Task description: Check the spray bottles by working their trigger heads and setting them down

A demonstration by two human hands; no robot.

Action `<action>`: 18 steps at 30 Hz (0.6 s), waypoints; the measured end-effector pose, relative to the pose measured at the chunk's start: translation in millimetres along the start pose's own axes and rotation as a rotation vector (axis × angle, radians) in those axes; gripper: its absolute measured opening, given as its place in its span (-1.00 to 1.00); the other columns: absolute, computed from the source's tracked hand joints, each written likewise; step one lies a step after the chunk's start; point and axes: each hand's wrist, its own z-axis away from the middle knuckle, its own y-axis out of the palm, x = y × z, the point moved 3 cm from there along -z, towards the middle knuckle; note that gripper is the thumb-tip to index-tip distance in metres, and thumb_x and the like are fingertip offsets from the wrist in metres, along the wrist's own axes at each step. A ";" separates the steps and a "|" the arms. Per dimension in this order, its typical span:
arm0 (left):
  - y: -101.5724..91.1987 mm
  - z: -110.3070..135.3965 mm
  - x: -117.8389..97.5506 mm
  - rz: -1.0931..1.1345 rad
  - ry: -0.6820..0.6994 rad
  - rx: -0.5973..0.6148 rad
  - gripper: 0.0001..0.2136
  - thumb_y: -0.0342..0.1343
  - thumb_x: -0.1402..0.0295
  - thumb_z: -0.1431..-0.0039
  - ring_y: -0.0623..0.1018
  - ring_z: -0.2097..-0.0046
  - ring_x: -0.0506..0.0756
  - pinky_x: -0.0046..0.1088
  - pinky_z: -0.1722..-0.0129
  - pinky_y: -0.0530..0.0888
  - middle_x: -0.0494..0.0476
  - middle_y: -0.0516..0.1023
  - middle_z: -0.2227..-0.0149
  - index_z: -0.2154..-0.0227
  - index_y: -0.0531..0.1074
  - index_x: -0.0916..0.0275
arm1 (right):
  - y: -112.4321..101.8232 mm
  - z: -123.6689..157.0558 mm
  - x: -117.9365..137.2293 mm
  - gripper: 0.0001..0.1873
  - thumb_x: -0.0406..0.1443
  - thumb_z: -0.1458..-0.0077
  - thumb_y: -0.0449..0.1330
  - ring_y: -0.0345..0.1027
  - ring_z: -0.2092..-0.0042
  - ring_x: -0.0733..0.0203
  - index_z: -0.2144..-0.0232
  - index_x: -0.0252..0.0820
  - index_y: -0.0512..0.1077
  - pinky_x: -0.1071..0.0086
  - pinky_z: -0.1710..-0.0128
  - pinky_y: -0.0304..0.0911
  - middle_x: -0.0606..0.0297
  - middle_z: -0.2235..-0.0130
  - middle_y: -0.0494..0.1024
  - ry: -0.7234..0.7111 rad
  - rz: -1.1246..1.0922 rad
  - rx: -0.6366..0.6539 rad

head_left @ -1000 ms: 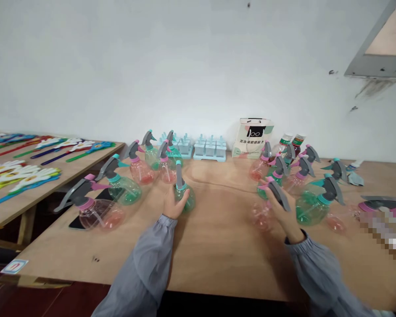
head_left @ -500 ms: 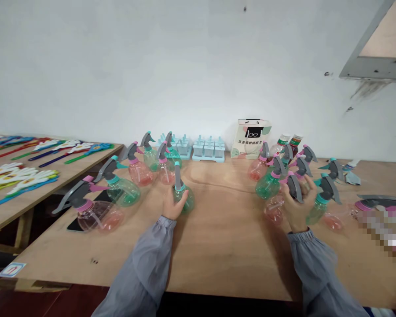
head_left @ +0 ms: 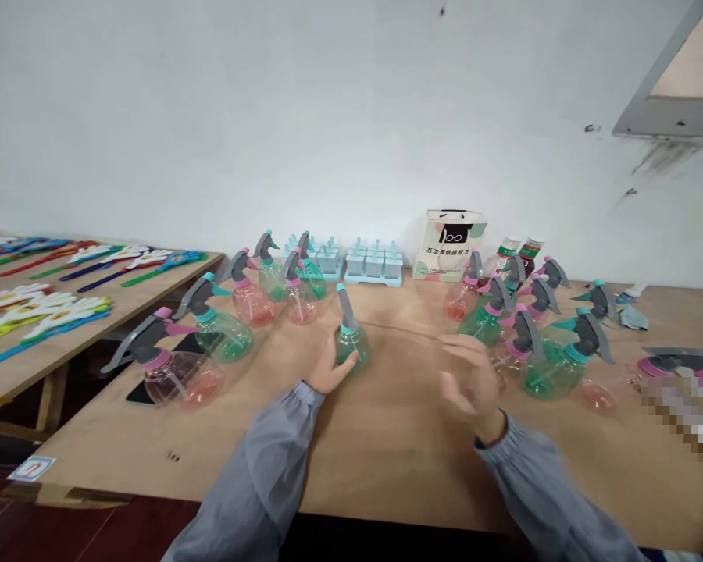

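Observation:
My left hand (head_left: 330,369) is wrapped around the body of a small green spray bottle (head_left: 350,339) with a grey and teal trigger head, upright near the middle of the wooden table (head_left: 387,437). My right hand (head_left: 469,377) hovers above the table with fingers spread and holds nothing; it is blurred by motion. Just right of it stands a pink spray bottle (head_left: 519,343) with a grey head, among a cluster of green and pink spray bottles (head_left: 554,355).
A second group of spray bottles (head_left: 234,312) stands at the left, over a dark phone (head_left: 146,389). Blue ice-pop moulds (head_left: 373,264) and a small carton (head_left: 450,246) line the wall. A side table (head_left: 47,343) at the left carries coloured hand clappers.
My left hand has slid the green bottle to the right, toward the table's middle. My right hand has let go of the pink bottle and drawn back to the left, open.

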 end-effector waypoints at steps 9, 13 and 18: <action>32.8 9.2 -16.9 0.060 0.144 0.304 -0.14 0.28 0.07 -0.10 0.26 -0.38 0.35 0.16 -0.35 0.23 0.39 0.24 -0.34 -0.38 0.00 0.15 | 120.7 -35.6 18.5 -0.37 -0.18 0.01 0.32 0.36 -0.21 -0.10 -0.12 -0.08 0.33 0.01 -0.27 0.21 0.09 -0.15 0.47 0.203 -0.376 0.430; 31.1 11.4 -18.7 0.041 0.167 0.332 0.02 0.41 -0.02 0.11 0.28 -0.35 0.45 0.23 -0.30 0.29 0.42 0.28 -0.32 -0.37 0.05 0.14 | 134.9 -43.3 15.4 -0.64 -0.32 0.04 0.17 0.48 -0.02 0.07 0.12 -0.05 0.48 0.14 -0.20 0.26 0.23 0.08 0.59 0.222 -0.498 0.363; -17.9 -12.8 -4.5 -0.093 0.080 -0.309 -0.30 0.27 0.04 -0.10 0.37 -0.30 0.35 0.09 -0.27 0.35 0.38 0.34 -0.23 -0.25 0.20 0.15 | 131.0 -52.0 10.6 -0.67 -0.32 0.12 0.13 0.47 0.03 0.11 0.24 -0.06 0.51 0.19 -0.15 0.27 0.28 0.13 0.62 0.297 -0.562 0.336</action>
